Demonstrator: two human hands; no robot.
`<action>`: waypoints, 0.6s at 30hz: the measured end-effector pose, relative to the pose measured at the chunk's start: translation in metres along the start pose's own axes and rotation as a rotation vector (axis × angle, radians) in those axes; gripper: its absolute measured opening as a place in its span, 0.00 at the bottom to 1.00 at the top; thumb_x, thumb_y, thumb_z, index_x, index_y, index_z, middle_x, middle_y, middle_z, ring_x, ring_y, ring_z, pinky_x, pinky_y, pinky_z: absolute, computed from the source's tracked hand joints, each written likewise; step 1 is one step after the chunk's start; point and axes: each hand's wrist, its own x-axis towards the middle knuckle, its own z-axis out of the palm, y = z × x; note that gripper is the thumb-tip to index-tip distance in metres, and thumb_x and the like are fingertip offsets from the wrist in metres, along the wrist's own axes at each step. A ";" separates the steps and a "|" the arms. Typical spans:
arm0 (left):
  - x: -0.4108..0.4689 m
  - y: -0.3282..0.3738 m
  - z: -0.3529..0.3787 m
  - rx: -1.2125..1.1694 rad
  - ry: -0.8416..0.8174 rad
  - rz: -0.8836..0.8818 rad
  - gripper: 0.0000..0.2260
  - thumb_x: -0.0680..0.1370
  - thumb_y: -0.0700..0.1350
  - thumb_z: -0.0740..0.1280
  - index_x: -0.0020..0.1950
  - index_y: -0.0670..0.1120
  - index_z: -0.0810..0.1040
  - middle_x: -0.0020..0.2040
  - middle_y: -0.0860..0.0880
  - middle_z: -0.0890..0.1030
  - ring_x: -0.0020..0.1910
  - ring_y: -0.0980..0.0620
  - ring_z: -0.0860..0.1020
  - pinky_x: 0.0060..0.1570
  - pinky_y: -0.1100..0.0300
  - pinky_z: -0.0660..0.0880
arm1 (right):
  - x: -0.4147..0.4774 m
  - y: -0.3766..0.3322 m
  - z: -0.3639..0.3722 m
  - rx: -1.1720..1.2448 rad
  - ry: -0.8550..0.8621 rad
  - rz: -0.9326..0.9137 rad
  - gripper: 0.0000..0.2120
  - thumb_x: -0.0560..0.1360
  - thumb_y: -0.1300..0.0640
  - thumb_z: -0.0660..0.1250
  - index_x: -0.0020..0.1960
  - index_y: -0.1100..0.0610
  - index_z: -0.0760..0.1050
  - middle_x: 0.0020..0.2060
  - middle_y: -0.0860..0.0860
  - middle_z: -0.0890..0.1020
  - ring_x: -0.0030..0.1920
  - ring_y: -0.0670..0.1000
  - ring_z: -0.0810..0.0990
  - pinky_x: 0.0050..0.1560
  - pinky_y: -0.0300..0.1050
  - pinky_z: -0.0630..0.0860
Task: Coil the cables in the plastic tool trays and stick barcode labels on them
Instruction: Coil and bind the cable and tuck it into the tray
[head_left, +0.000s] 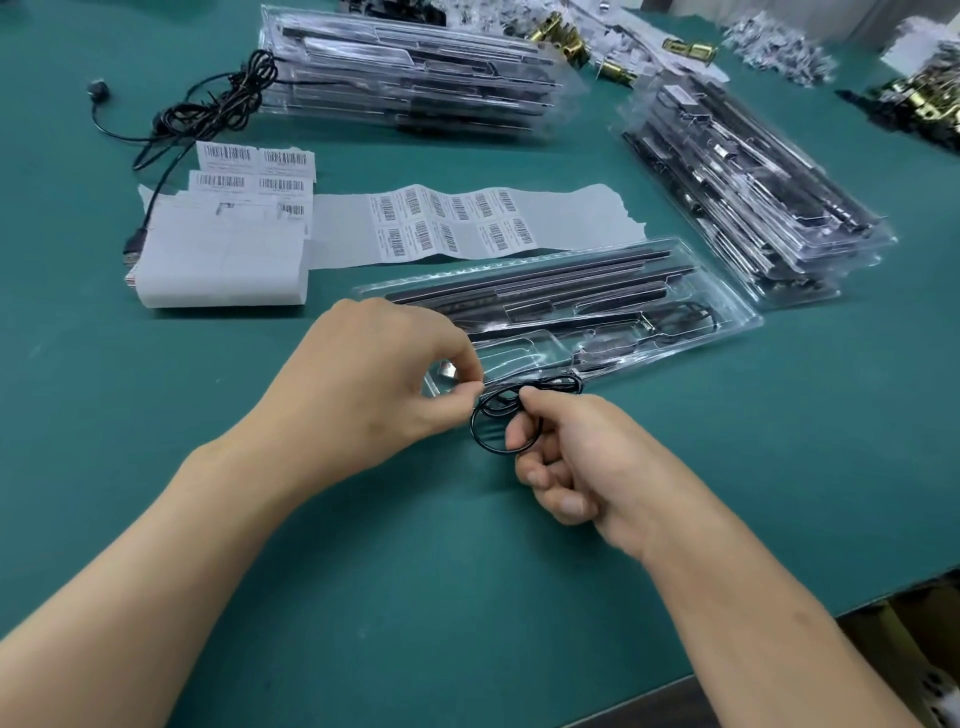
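A thin black cable (485, 434) is wound into small loops just in front of a clear plastic tool tray (727, 306) that lies on the green table. My left hand (374, 379) pinches the cable at the loops' upper left, right at the tray's near corner. My right hand (576, 457) holds the coil with its index finger through the loops and thumb on top. The tray holds long black tools. A strip of barcode labels (452, 221) lies behind the tray.
A folded stack of label backing paper (223, 260) sits at left, with a tangled black USB cable (208, 109) behind it. Stacks of filled trays stand at the back (410, 78) and at right (748, 187). Brass hardware (561, 34) lies far back. The table edge (779, 644) runs lower right.
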 end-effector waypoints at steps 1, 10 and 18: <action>0.000 0.000 -0.001 0.001 0.004 -0.004 0.02 0.75 0.50 0.73 0.43 0.53 0.84 0.42 0.56 0.85 0.41 0.53 0.81 0.45 0.50 0.79 | 0.000 -0.001 -0.001 -0.021 -0.010 0.002 0.21 0.86 0.46 0.55 0.41 0.57 0.73 0.21 0.51 0.71 0.16 0.47 0.61 0.17 0.33 0.55; 0.000 0.003 -0.004 -0.009 0.034 -0.041 0.06 0.73 0.53 0.70 0.42 0.53 0.85 0.42 0.56 0.85 0.38 0.55 0.79 0.46 0.50 0.78 | -0.008 0.004 -0.022 0.244 -0.141 -0.065 0.20 0.86 0.49 0.55 0.55 0.63 0.77 0.27 0.54 0.77 0.22 0.50 0.76 0.19 0.38 0.70; 0.000 0.001 -0.004 -0.046 0.027 -0.029 0.09 0.74 0.56 0.69 0.43 0.53 0.85 0.41 0.57 0.85 0.45 0.53 0.82 0.45 0.50 0.79 | -0.007 0.012 -0.009 0.124 0.131 -0.271 0.16 0.84 0.50 0.63 0.51 0.63 0.76 0.32 0.56 0.85 0.30 0.55 0.86 0.27 0.40 0.79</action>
